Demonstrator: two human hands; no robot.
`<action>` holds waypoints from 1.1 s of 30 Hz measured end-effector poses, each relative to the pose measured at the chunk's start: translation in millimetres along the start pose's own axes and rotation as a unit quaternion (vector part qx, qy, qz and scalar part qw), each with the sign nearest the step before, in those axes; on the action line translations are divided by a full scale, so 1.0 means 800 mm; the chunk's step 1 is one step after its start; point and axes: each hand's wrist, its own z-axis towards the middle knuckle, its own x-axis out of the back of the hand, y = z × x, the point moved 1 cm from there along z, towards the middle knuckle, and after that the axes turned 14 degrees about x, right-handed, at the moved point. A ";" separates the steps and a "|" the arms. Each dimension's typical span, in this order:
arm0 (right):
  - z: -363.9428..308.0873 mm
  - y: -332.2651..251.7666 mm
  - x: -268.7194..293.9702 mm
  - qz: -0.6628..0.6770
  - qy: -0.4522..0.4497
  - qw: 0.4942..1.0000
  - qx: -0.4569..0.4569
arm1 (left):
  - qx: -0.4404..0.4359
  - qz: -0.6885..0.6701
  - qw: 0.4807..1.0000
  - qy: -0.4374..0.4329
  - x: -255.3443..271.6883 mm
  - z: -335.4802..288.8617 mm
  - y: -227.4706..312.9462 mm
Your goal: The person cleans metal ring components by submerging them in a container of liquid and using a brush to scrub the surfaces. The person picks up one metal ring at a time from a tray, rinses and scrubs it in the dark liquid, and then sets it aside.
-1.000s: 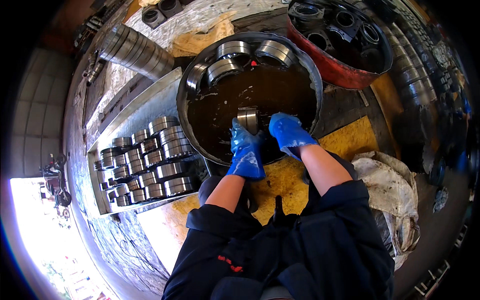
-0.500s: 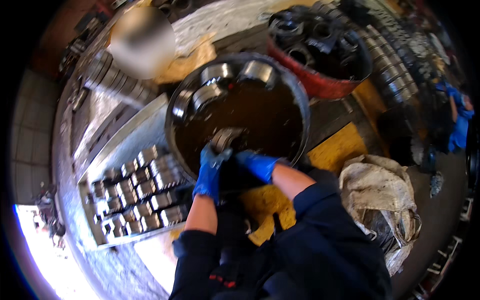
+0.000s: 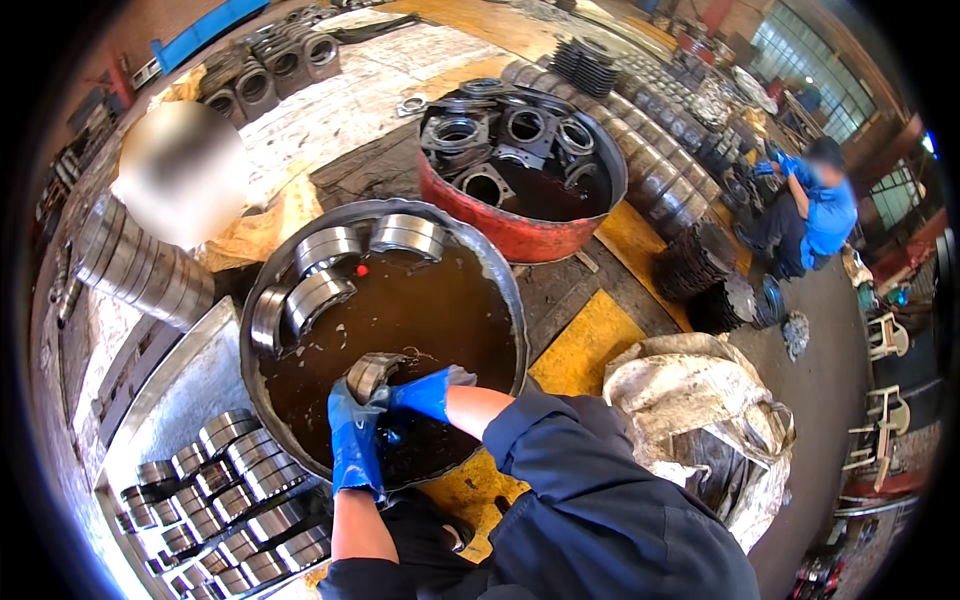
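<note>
1. We see the metal ring [image 3: 370,374] tilted within the dark tub [image 3: 516,325], by its near side, at the brown liquid; we cannot tell whether its underside dips in.
2. Our gloved left hand [image 3: 352,420] has its fingers curled against the ring's near end, pinching it. If that wet glove slides on smooth metal, we could drop the ring.
3. Our gloved right hand [image 3: 424,393] reaches in beside it; its fingertips are hidden, so we cannot tell whether they pinch or only touch. An uneven hold could let the ring twist.
4. Beyond lie four other rings [image 3: 405,237] against the far and left wall, near a small red object [image 3: 362,271]. A ring slipping that way could knock them, marking their edges.
5. At our left, the tray [image 3: 185,385] holds closely packed rings [image 3: 270,468]. Careless contact there could topple some; drips could wet them.
6. A pale sack [image 3: 680,385] lies near our right sleeve; loose folds could snag us.
</note>
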 end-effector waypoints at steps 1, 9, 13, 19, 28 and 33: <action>0.007 -0.018 -0.002 -0.013 -0.007 1.000 0.019 | -0.045 0.036 0.997 0.055 0.011 0.018 -0.035; 0.015 -0.012 -0.023 -0.059 -0.020 0.997 0.040 | 0.069 0.065 0.994 0.057 -0.012 0.040 -0.067; 0.024 -0.017 -0.034 -0.070 -0.034 0.995 0.058 | 0.038 0.145 0.983 0.107 0.000 0.047 -0.076; 0.030 0.001 0.005 -0.077 -0.010 0.995 0.068 | 0.057 0.163 0.985 -0.010 -0.016 0.037 -0.028; 0.021 -0.016 -0.014 -0.228 -0.071 0.970 0.036 | 0.040 0.024 0.999 0.028 0.016 0.003 0.006; 0.004 -0.003 -0.029 -0.230 -0.069 0.971 0.016 | 0.068 -0.008 0.998 -0.012 0.008 -0.003 0.030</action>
